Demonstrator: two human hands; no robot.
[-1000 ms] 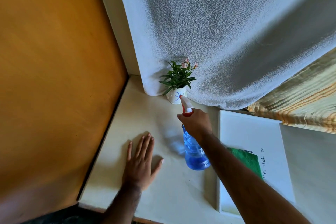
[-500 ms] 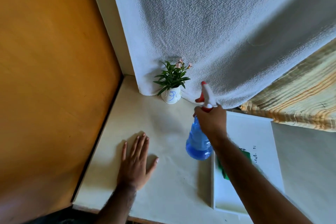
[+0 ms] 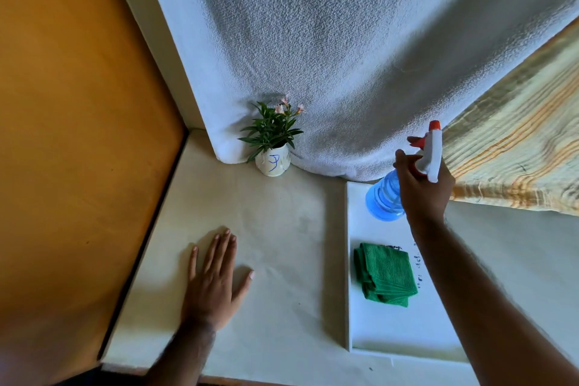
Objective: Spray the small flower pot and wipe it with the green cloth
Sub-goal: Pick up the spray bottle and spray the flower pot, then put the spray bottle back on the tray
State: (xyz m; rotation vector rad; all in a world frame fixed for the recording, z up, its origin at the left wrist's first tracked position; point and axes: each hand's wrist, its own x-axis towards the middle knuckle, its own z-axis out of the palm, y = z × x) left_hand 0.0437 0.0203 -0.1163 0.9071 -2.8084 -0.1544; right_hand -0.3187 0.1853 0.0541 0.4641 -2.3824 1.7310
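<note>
A small white flower pot (image 3: 272, 163) with a blue mark and a green plant with pink flowers stands at the back of the table, against a white towel. My right hand (image 3: 423, 191) grips a blue spray bottle (image 3: 384, 197) with a white and red head, held in the air over the far end of a white tray (image 3: 404, 338), well to the right of the pot. A folded green cloth (image 3: 384, 274) lies in the tray. My left hand (image 3: 214, 279) rests flat on the table, fingers spread, holding nothing.
An orange wall (image 3: 78, 135) borders the table on the left. The white towel (image 3: 344, 56) hangs behind the pot. A striped yellow fabric (image 3: 517, 141) lies at the right. The table's front edge (image 3: 282, 381) runs along the bottom.
My right hand has carried the spray bottle away from the pot, rightward, to over the tray. The green cloth is now uncovered. My left hand has stayed flat.
</note>
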